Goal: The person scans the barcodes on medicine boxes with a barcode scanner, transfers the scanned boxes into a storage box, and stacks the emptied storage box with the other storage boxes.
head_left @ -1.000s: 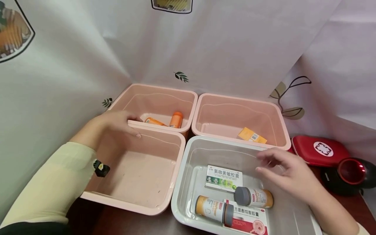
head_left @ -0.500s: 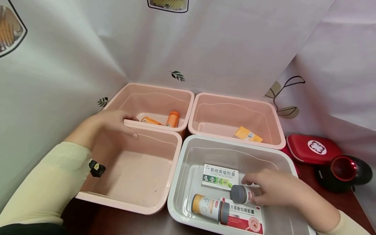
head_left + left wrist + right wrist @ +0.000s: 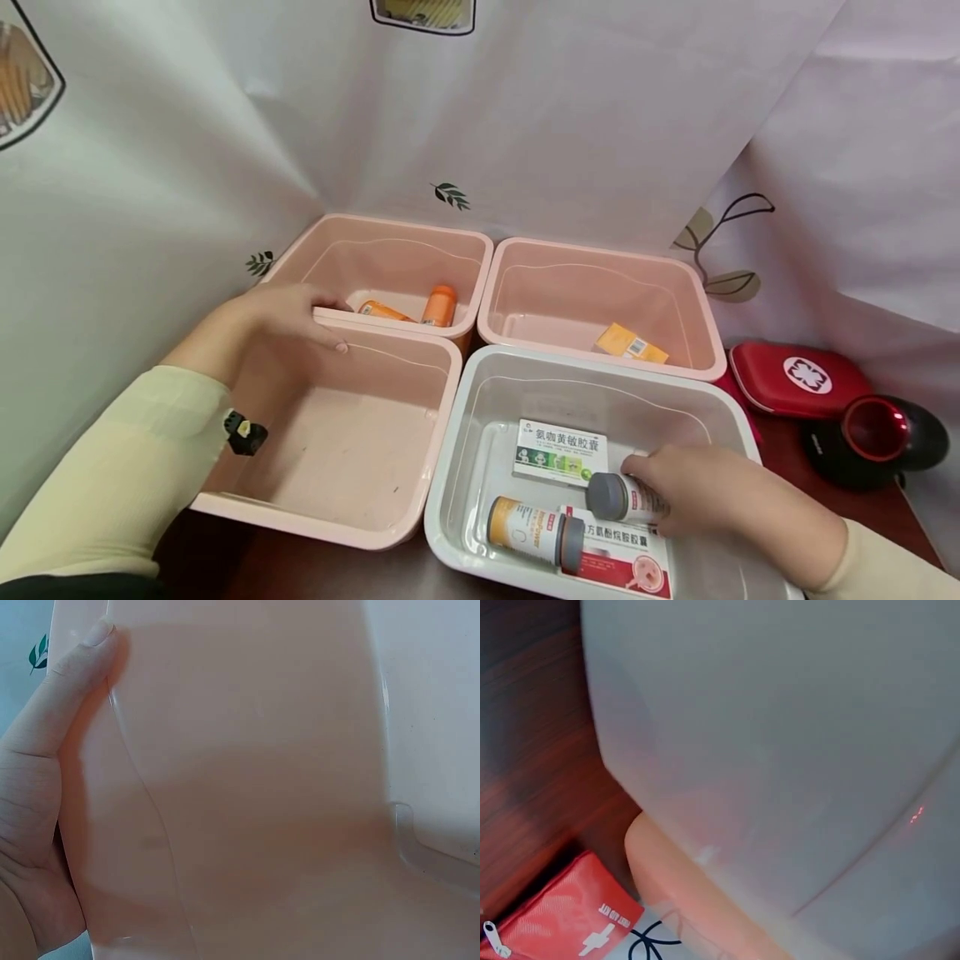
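Note:
My left hand (image 3: 288, 310) grips the back rim of the front-left pink bin (image 3: 360, 450), thumb inside its wall and fingers over toward the bin behind. The left wrist view shows the thumb of that hand (image 3: 45, 727) against the inner pink wall (image 3: 247, 712). Inside the grey bin (image 3: 442, 475), my right hand (image 3: 705, 492) holds a supplement bottle (image 3: 626, 498) by its body, grey cap to the left. A second such bottle (image 3: 528, 531) lies to its left, partly over a red-and-white medicine box (image 3: 618, 567). Behind lies a white-and-green medicine box (image 3: 561, 452).
The back-left pink bin (image 3: 405, 227) holds orange items, including an orange bottle (image 3: 439, 306). A yellow box (image 3: 632, 343) lies in the back-right pink bin (image 3: 600, 250). A red first-aid case (image 3: 798, 379) and a black device (image 3: 873, 442) stand at right.
My right hand has come down into the grey bin from above and closed on the grey-capped bottle. My left hand keeps its grip on the rim. The head view has shifted slightly.

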Demonstrator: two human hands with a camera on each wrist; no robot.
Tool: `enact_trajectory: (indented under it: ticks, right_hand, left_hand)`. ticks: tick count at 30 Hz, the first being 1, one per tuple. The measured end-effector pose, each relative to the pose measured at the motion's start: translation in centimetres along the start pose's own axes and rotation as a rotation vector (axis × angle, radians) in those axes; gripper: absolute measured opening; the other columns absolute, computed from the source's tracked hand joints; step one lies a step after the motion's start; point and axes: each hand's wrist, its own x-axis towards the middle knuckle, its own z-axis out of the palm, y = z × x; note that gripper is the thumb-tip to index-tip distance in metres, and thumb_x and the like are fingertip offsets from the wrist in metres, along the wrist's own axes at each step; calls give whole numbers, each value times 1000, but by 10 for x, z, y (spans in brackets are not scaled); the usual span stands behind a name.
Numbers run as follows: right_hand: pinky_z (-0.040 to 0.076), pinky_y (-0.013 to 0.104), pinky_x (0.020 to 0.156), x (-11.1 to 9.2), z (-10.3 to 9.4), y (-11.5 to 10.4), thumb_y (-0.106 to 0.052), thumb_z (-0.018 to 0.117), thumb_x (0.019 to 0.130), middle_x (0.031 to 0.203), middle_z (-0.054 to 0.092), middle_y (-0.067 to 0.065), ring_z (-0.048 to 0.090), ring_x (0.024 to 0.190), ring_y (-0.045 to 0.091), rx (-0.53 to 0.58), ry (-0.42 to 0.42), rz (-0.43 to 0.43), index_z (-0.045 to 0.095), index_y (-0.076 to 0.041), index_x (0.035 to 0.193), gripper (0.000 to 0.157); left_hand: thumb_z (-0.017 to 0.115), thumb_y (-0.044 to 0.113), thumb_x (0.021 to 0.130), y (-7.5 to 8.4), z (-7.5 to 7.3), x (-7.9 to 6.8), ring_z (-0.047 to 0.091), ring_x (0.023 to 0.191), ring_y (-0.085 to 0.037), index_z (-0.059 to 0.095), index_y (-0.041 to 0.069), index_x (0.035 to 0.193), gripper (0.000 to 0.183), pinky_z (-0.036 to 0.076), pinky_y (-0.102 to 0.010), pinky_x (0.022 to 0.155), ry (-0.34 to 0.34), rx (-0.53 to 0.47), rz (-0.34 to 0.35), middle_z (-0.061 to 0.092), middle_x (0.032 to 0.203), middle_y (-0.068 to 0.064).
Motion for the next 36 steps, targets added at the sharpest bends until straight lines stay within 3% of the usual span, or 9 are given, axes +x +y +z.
enact_trajectory:
  ticks: [7, 17, 25, 29, 33, 36]
  right_hand:
    - [54, 41, 77, 2, 1, 0, -23, 100, 67, 84, 57, -17, 54, 75, 8, 10, -76, 43, 62, -31, 104, 54]
    - [58, 43, 82, 7, 2, 5, -25, 102, 64, 92, 60, -15, 56, 81, 9, -28, -52, -9, 63, -28, 109, 60]
    - [56, 38, 79, 8, 1, 6, -34, 101, 64, 93, 59, -17, 54, 82, 7, -13, -28, -49, 66, -25, 112, 61]
    - [54, 35, 77, 9, -1, 3, -34, 99, 65, 99, 57, -17, 52, 83, 6, 13, 21, -73, 66, -25, 117, 62]
    - [53, 32, 74, 11, -3, 2, -30, 96, 66, 104, 55, -15, 52, 83, 4, 0, 131, -167, 66, -24, 118, 60]
    - [52, 27, 73, 11, -3, 4, -24, 95, 67, 107, 53, -16, 53, 85, 1, 51, 218, -245, 68, -25, 116, 56]
  left_hand:
    - [90, 56, 80, 1, 5, 1, 66, 107, -24, 70, 5, 136, 78, 52, -55, 95, 6, -22, 14, 73, 121, -5]
    - [87, 62, 80, 3, 2, 5, 66, 106, -23, 71, 12, 137, 77, 51, -55, 95, 13, 29, -11, 73, 121, -3]
    - [88, 58, 81, 1, 2, 5, 67, 106, -22, 72, 10, 135, 74, 51, -55, 95, 12, 25, 17, 74, 119, -2]
    - [88, 58, 81, 2, 2, 5, 66, 106, -22, 72, 10, 135, 74, 51, -55, 96, 16, 26, 18, 74, 119, -2]
    - [88, 58, 81, 1, 2, 3, 66, 106, -23, 71, 8, 136, 76, 52, -56, 95, 12, 26, 9, 73, 120, -4]
    - [88, 59, 81, 1, 3, 4, 66, 107, -24, 71, 9, 137, 77, 51, -56, 95, 14, 24, 3, 73, 121, -4]
